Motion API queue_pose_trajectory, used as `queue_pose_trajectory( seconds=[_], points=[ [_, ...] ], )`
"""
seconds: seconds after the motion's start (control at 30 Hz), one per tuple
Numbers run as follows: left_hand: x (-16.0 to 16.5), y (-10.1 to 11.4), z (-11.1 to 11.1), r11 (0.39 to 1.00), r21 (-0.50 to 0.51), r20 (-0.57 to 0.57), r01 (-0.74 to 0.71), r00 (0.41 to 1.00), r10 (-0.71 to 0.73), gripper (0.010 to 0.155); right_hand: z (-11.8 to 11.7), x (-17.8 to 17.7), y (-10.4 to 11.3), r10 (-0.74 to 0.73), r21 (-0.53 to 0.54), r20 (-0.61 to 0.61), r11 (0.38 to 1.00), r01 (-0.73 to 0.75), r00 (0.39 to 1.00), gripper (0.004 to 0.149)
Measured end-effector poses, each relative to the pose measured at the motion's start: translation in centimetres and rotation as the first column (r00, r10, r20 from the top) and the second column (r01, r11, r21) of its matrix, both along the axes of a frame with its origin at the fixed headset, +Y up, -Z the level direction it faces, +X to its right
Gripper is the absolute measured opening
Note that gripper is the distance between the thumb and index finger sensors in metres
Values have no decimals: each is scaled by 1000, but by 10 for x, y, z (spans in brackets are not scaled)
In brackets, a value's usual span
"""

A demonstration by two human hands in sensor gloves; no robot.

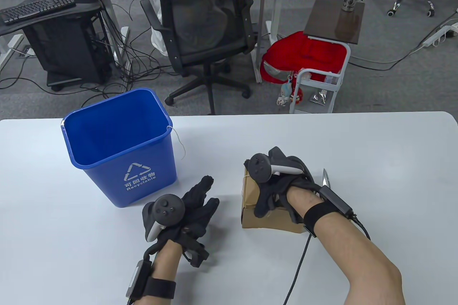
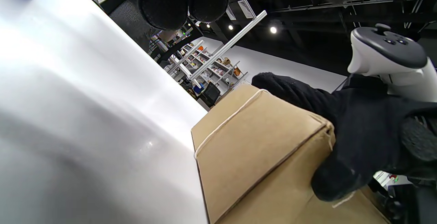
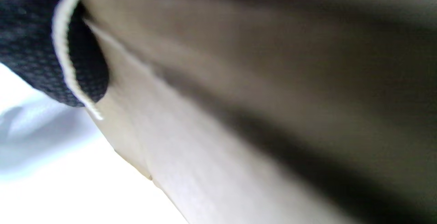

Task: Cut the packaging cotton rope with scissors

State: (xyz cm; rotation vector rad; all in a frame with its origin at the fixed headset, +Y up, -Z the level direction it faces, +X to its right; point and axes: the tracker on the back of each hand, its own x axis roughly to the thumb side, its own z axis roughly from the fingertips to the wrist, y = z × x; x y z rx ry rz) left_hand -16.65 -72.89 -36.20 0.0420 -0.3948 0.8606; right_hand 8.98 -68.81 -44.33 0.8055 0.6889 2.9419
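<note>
A brown cardboard box (image 1: 266,221) lies on the white table (image 1: 375,162), tied with a thin white cotton rope (image 2: 229,120). My right hand (image 1: 258,190) grips the box from above, fingers over its far edge and thumb (image 2: 336,179) on its near side. A loose rope end (image 3: 65,63) curls past that thumb. The silver tip of the scissors (image 1: 326,177) shows on the table just right of my right wrist; the rest is hidden. My left hand (image 1: 209,194) rests open and empty on the table left of the box, fingers (image 2: 164,2) pointing toward it.
A blue recycling bin (image 1: 121,147) stands at the table's left, close to my left hand, with a thin strand of string (image 1: 178,140) hanging over its right rim. An office chair (image 1: 207,33) and a red-filled cart (image 1: 315,65) stand beyond the far edge.
</note>
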Motion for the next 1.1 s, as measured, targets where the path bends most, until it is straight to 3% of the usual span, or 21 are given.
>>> queue_pose_trajectory(
  seconds=[0.23,0.37,0.57,0.8,1.1],
  points=[
    [-10,2,-1,999,-3,-34,-35,999,35,70,12,1,29,-63,73,-4,995,63,998,137],
    [-19,2,-2,998,-2,-61,-66,996,65,70,29,1,60,-50,111,-16,992,51,999,136],
    [-36,3,-3,990,1,-116,-143,983,142,70,58,-13,82,-29,117,-43,993,34,999,136],
    [-45,5,-2,982,7,-143,-188,972,187,70,88,-53,65,-21,113,-121,993,35,992,136],
    [-53,2,-3,974,-9,-165,-227,961,222,70,96,-85,40,-12,60,-165,998,23,986,135]
  ],
)
